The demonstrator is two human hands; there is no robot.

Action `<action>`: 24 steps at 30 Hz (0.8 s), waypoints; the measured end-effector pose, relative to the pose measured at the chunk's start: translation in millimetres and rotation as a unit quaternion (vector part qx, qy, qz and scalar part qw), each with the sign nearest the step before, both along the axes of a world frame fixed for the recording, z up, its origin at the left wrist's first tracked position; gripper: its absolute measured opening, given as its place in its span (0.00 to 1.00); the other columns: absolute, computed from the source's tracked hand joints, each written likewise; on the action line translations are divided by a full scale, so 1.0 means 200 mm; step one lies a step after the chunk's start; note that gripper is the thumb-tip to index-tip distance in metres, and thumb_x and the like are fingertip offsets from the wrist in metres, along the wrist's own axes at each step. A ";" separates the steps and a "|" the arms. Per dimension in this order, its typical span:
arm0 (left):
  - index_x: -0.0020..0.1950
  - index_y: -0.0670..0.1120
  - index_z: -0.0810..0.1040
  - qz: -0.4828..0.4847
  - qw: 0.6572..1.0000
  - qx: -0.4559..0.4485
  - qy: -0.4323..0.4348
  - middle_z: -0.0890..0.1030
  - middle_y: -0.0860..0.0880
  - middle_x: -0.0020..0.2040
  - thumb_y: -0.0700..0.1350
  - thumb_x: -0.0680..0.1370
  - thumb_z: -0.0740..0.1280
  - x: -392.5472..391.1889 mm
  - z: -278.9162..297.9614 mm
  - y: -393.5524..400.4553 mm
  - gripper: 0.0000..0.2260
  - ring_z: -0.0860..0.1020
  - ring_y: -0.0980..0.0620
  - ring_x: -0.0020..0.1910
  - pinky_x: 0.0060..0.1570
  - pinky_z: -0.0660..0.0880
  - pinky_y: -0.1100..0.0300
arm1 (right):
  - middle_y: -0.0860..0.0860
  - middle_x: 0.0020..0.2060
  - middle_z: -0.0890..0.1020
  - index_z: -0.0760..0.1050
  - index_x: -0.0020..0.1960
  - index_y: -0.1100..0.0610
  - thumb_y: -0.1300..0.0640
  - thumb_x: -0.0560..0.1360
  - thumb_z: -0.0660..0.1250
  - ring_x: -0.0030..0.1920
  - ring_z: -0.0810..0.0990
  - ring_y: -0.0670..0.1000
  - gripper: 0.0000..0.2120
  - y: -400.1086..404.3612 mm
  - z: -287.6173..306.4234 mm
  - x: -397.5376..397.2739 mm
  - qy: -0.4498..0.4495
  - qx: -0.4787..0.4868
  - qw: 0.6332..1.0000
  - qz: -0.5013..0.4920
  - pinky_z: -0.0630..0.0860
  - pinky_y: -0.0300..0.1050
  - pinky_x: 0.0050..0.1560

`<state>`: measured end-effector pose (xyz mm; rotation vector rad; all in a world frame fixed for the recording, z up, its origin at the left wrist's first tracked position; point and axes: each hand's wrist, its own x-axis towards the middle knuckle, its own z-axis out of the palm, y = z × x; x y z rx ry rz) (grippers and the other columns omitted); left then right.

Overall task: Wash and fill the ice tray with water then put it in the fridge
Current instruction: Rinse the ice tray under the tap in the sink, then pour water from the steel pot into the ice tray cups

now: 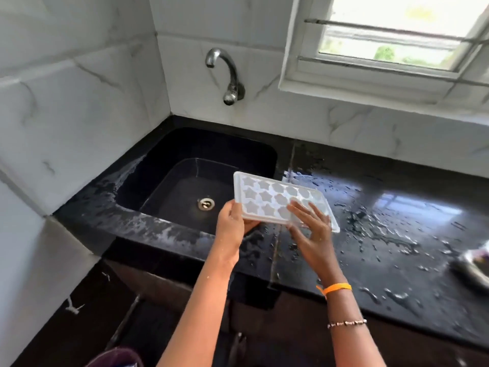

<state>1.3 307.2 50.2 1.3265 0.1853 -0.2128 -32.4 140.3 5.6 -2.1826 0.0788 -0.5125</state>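
A white ice tray [267,194] with star-shaped cells is held over the right edge of the black sink [164,165], tilted a little. My left hand [231,221] grips its near-left corner from below. My right hand [312,223] lies flat on the tray's right part, fingers spread across the cells. The chrome tap [225,72] sticks out of the wall behind the sink, and no water runs from it. The sink's drain [205,203] shows to the left of the tray.
The black countertop [383,234] right of the sink is wet, with puddles and drops. A blurred metal object [473,263] sits at its far right edge. White marble tiles line the walls, and a barred window [397,35] is at the upper right.
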 end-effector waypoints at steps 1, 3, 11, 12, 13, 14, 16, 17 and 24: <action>0.59 0.40 0.73 0.000 1.000 0.000 0.007 0.81 0.43 0.53 0.42 0.82 0.52 -0.02 -0.01 -0.03 0.13 0.81 0.52 0.48 0.43 0.80 0.62 | 0.44 0.63 0.76 0.77 0.60 0.47 0.54 0.72 0.67 0.72 0.64 0.51 0.16 -0.04 -0.02 -0.04 0.006 0.009 0.999 -0.037 0.53 0.59 0.74; 0.57 0.41 0.74 -0.014 1.000 0.008 0.016 0.81 0.43 0.53 0.41 0.82 0.51 -0.05 -0.03 -0.12 0.14 0.80 0.51 0.48 0.43 0.80 0.60 | 0.50 0.62 0.78 0.78 0.59 0.54 0.60 0.74 0.67 0.71 0.65 0.55 0.13 -0.15 -0.05 -0.14 0.020 0.035 0.992 -0.117 0.56 0.53 0.73; 0.58 0.41 0.73 -0.105 0.994 0.016 0.022 0.80 0.43 0.50 0.40 0.82 0.50 -0.14 -0.05 -0.53 0.14 0.79 0.51 0.44 0.31 0.79 0.64 | 0.57 0.62 0.77 0.77 0.59 0.60 0.67 0.71 0.65 0.65 0.72 0.57 0.17 -0.57 -0.05 -0.43 0.044 0.134 0.926 -0.351 0.63 0.51 0.70; 0.58 0.41 0.73 -0.108 0.994 0.017 0.024 0.80 0.43 0.51 0.40 0.82 0.50 -0.14 -0.06 -0.55 0.14 0.79 0.50 0.44 0.31 0.79 0.63 | 0.57 0.63 0.76 0.76 0.60 0.60 0.67 0.71 0.65 0.65 0.72 0.57 0.17 -0.60 -0.04 -0.44 0.043 0.141 0.920 -0.363 0.63 0.49 0.70; 0.58 0.42 0.72 -0.118 0.992 0.020 0.030 0.80 0.43 0.51 0.40 0.82 0.49 -0.14 -0.07 -0.60 0.13 0.80 0.49 0.45 0.32 0.80 0.63 | 0.58 0.64 0.73 0.75 0.60 0.61 0.67 0.71 0.64 0.65 0.71 0.57 0.17 -0.65 -0.03 -0.46 0.041 0.150 0.914 -0.374 0.62 0.46 0.68; 0.58 0.43 0.72 -0.135 0.990 0.027 0.036 0.80 0.43 0.51 0.40 0.82 0.49 -0.14 -0.07 -0.64 0.13 0.80 0.48 0.46 0.33 0.80 0.61 | 0.58 0.64 0.71 0.73 0.61 0.62 0.66 0.72 0.64 0.65 0.70 0.56 0.18 -0.70 -0.02 -0.48 0.045 0.164 0.905 -0.389 0.63 0.44 0.67; 0.56 0.44 0.72 -0.185 0.980 0.047 0.051 0.80 0.43 0.52 0.40 0.82 0.49 -0.13 -0.09 -0.73 0.13 0.79 0.47 0.48 0.42 0.81 0.57 | 0.58 0.63 0.73 0.72 0.63 0.61 0.66 0.72 0.64 0.62 0.72 0.56 0.19 -0.82 -0.02 -0.52 0.054 0.211 0.888 -0.404 0.67 0.44 0.62; 0.56 0.44 0.73 -0.215 0.973 0.067 0.058 0.80 0.43 0.52 0.39 0.81 0.49 -0.13 -0.10 -0.78 0.13 0.79 0.48 0.47 0.45 0.79 0.56 | 0.58 0.61 0.75 0.72 0.63 0.61 0.66 0.72 0.64 0.60 0.74 0.55 0.19 -0.90 -0.03 -0.54 0.062 0.232 0.882 -0.406 0.69 0.43 0.60; 0.40 0.46 0.78 -0.273 0.935 0.226 0.026 0.77 0.50 0.36 0.31 0.76 0.59 -0.12 -0.22 -1.04 0.14 0.70 0.57 0.33 0.30 0.66 0.68 | 0.57 0.59 0.79 0.75 0.60 0.61 0.71 0.69 0.57 0.57 0.76 0.51 0.21 -1.23 -0.09 -0.59 0.114 0.267 0.872 -0.395 0.70 0.41 0.57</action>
